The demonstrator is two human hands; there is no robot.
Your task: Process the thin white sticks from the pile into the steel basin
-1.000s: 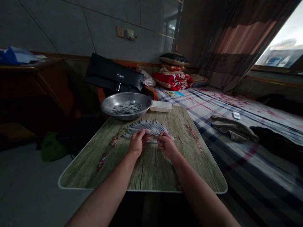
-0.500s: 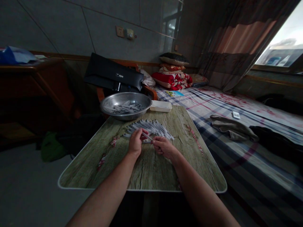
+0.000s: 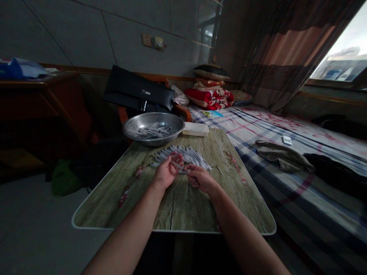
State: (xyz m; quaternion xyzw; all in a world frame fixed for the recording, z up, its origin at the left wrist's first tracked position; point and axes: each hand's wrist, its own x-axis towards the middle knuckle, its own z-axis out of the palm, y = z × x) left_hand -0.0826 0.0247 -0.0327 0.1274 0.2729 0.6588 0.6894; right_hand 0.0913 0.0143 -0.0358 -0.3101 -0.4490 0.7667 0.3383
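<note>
Where the hands meet: they come together low over the wood-print surface (image 3: 183, 202), with one slim pale stick (image 3: 178, 165) running between them.

Right hand: the right hand (image 3: 200, 178) pinches the stick's near end between thumb and curled fingers.

Left hand: the left hand (image 3: 167, 173) is half-curled, and the stick's other end lies against it, though whether it grips there is hard to tell.

Risk: the fan of slim pale sticks (image 3: 186, 153) lies loose and just beside the left hand's fingers, so a careless sweep could scatter it. Squeezing too hard could bend the thin stick.

Arm pose: the left forearm (image 3: 129, 233) and right forearm (image 3: 243, 236) reach inward from the near edge, angled toward each other, with the wrists raised slightly.

Behind the fan: a round stainless-steel bowl (image 3: 151, 142) holds a loose pile of similar sticks (image 3: 155, 131) at the surface's far edge, near a white rectangular plastic tray (image 3: 195, 129).

Beyond: a blue-checked bed sheet (image 3: 275, 183) lies to the right, under a folded olive cloth (image 3: 282, 160).
</note>
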